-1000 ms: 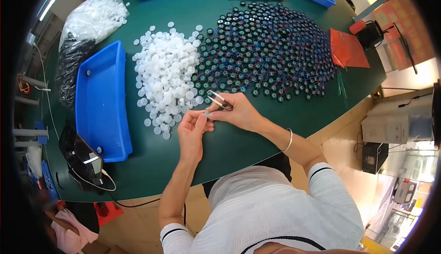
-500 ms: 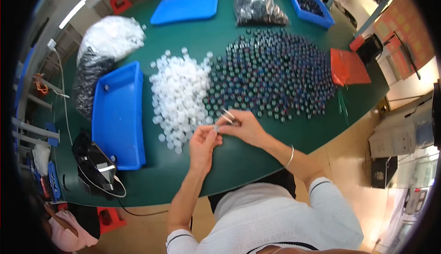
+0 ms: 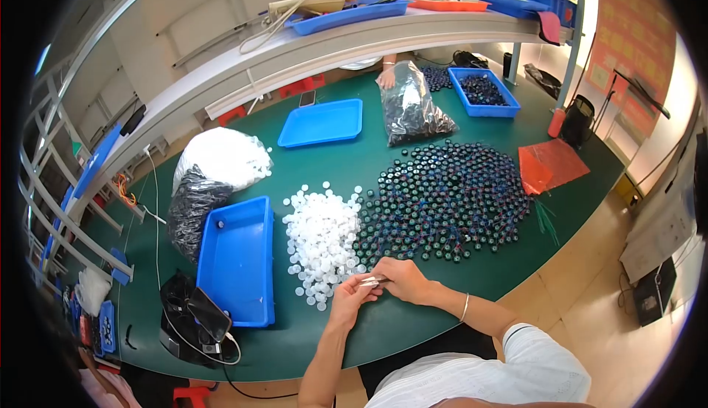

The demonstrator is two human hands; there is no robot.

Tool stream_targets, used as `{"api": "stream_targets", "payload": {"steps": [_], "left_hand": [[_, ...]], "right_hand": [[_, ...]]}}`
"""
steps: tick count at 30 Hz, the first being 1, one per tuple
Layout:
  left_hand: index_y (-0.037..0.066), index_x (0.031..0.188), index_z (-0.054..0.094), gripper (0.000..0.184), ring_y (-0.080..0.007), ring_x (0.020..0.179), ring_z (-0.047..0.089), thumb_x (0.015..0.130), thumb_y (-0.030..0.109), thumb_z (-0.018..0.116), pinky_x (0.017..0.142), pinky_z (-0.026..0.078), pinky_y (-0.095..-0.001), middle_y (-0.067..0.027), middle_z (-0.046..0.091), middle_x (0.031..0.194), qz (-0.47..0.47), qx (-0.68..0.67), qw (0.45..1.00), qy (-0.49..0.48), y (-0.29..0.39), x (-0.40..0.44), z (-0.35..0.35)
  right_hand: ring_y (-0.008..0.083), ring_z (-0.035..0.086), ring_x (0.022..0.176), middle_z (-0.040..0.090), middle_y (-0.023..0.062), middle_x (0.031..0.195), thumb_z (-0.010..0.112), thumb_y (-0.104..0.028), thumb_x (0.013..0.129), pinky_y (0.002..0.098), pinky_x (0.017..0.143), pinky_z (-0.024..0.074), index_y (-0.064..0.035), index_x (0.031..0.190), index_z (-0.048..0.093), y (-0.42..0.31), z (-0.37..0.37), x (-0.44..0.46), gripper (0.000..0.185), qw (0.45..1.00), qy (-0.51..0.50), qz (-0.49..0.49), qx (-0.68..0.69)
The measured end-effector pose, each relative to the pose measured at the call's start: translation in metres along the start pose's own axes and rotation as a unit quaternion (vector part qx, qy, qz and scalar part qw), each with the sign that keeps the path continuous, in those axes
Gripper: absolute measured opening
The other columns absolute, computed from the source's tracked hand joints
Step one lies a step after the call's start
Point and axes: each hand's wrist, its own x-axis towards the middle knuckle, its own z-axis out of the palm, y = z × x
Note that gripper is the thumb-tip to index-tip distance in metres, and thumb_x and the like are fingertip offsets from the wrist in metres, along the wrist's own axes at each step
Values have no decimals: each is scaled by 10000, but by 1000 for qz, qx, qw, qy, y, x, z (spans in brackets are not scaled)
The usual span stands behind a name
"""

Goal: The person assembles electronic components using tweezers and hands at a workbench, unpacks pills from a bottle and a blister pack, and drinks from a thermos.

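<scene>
In the head view, the right hand grips tweezers, their tips at the left hand, whose fingers are bent close together; whether they pinch a part cannot be told. Both hands are at the near edge of the white discs. Wired black parts spread to the right, a blue tray lies left.

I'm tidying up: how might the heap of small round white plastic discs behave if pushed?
The small round white plastic discs would probably scatter, lying loosely piled. Each is likely light, looking small. Their round outlines suggest some might roll on edge.
</scene>
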Motion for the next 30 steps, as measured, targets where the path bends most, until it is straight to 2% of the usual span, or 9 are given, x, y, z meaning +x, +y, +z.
{"api": "stream_targets", "payload": {"steps": [3, 5, 6, 8, 9, 11, 12, 15, 30], "left_hand": [[-56, 1122, 585, 216, -161, 830, 668, 916, 7, 563, 733, 545, -239, -135, 676, 979, 77, 64, 994, 36, -3, 1, 4], [-54, 1141, 574, 233, -153, 825, 666, 917, 9, 565, 723, 544, -235, -133, 676, 987, 102, 90, 990, 43, -6, 2, 5], [-47, 1156, 563, 243, -157, 845, 665, 924, 25, 563, 736, 538, -242, -129, 676, 993, 108, 113, 986, 64, -11, 3, 2], [-42, 1170, 552, 254, -159, 856, 663, 928, 35, 561, 745, 535, -247, -127, 677, 993, 119, 77, 987, 77, -4, 2, 9], [-38, 1183, 541, 265, -160, 867, 662, 932, 46, 559, 754, 531, -252, -126, 677, 993, 128, 42, 987, 91, 3, 0, 13], [-4, 1186, 523, 254, -155, 871, 657, 938, 44, 543, 746, 534, -257, -112, 673, 985, 131, 17, 989, 68, 14, -4, 31], [0, 1184, 516, 247, -152, 868, 657, 941, 40, 536, 740, 535, -258, -109, 672, 982, 138, 10, 989, 47, 14, -3, 37], [8, 1137, 525, 193, -136, 856, 647, 947, 42, 525, 719, 539, -264, -93, 667, 958, 161, -24, 986, 30, 9, -3, 52], [-18, 1155, 565, 235, -128, 877, 631, 923, 16, 558, 732, 533, -265, -86, 650, 1028, 136, -4, 989, 57, 11, -2, 61]], "right_hand": [[262, 616, 683, 597, 103, 795, 669, 36, 724, 328, 586, 493, -26, 874, 611, -6, -5, 2, 173, 999, 17, -41, -11], [182, 618, 698, 606, 80, 800, 657, 48, 778, 285, 589, 474, -33, 871, 611, -20, -17, 4, 132, 998, 44, 31, 33], [79, 541, 646, 591, 20, 756, 658, -2, 836, 243, 552, 424, -35, 861, 616, -26, -21, 7, 59, 989, 107, 49, 88], [21, 443, 609, 560, -32, 720, 664, -43, 858, 213, 518, 362, -35, 845, 617, -42, -44, 16, 50, 963, 132, 143, 189], [8, 387, 585, 528, -56, 690, 680, -73, 853, 201, 498, 311, -35, 885, 639, -43, -48, 19, 64, 962, 127, 139, 199], [11, 380, 587, 516, -56, 691, 713, -117, 834, 198, 501, 310, -33, 958, 658, -40, -45, 13, 159, 971, 69, 182, 142], [44, 495, 698, 591, 1, 825, 715, -140, 839, 224, 594, 430, 12, 1035, 636, -39, -44, 9, 260, 972, 24, 187, 141], [66, 534, 742, 605, 15, 848, 711, -150, 845, 234, 649, 464, -11, 1040, 648, -32, -36, -2, 248, 968, 8, 186, 171], [69, 486, 647, 576, 12, 722, 712, -189, 844, 253, 568, 416, -6, 929, 642, -17, -39, -13, 213, 971, 17, 177, 159]]}}
